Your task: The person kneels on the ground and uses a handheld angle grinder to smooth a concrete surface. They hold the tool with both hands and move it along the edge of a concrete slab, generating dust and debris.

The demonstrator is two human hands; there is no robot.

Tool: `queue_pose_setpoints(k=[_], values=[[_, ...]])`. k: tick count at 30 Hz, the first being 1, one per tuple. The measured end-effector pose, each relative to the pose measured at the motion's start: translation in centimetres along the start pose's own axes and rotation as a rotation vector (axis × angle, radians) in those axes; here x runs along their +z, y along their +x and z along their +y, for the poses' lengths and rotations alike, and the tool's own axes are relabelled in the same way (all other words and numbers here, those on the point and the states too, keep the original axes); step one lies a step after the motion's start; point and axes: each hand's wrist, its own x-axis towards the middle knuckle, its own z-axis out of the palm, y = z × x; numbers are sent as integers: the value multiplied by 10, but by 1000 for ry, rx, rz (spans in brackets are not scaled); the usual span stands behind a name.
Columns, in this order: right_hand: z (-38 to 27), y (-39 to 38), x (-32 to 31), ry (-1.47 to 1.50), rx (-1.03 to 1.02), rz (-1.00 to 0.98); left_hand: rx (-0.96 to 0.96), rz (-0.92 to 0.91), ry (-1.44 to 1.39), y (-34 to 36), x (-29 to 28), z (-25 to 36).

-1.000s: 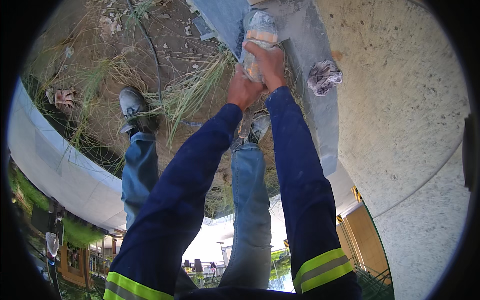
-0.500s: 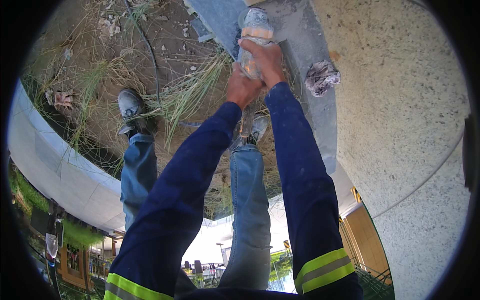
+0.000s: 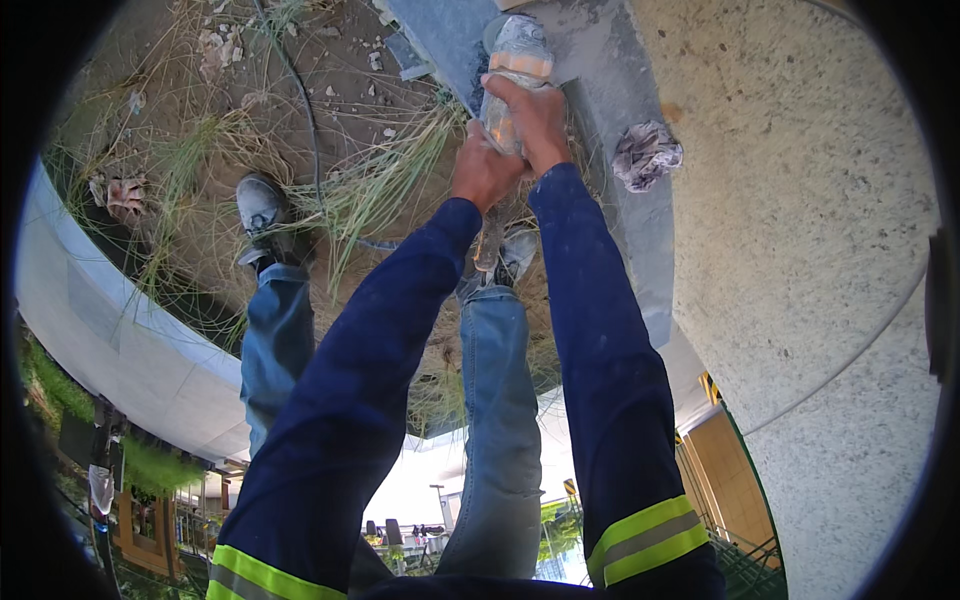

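Observation:
My right hand (image 3: 535,120) is wrapped round the body of a dusty orange power tool (image 3: 520,62), which looks like a grinder, at the top centre of the view. My left hand (image 3: 480,170) is closed on the same tool just below and left of the right one. The tool's head rests at or very close to a grey stone edge (image 3: 440,45); whether it touches cannot be made out. Its narrower rear part runs down between my forearms, above my right shoe (image 3: 515,250).
Dry soil with grass clumps (image 3: 380,170) and a dark cable (image 3: 305,120) fills the upper left, near my left shoe (image 3: 260,210). A crumpled paper ball (image 3: 648,155) lies on the grey strip. A speckled concrete surface (image 3: 790,220) spans the right. A pale curved kerb (image 3: 90,280) borders the left.
Both hands and the tool have shifted very slightly toward the top of the picture since a second ago. The grip looks the same.

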Motion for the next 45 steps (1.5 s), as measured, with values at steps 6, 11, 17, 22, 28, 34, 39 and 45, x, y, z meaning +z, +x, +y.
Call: queue_pose_setpoints(k=[6, 11, 17, 22, 28, 34, 39, 45], values=[[17, -11, -7, -1, 24, 49, -10, -31, 44, -21, 3, 0], [8, -21, 4, -93, 69, 21, -73, -52, -49, -38, -14, 17], [25, -10, -5, -5, 8, 54, 217, 90, 396, -111, -30, 27], [41, -29, -3, -111, -9, 56, 125, -200, 440, -248, -92, 1], [24, -19, -2, -95, 9, 44, -160, -562, 668, -283, -125, -14], [23, -25, -10, 5, 65, 83, -20, -662, 912, -258, -109, -23], [34, -23, -5, -112, -30, 33, -197, -917, 970, -241, -105, -3], [16, -17, 3, -25, 10, 53, -134, -882, 1002, -234, -110, -9]])
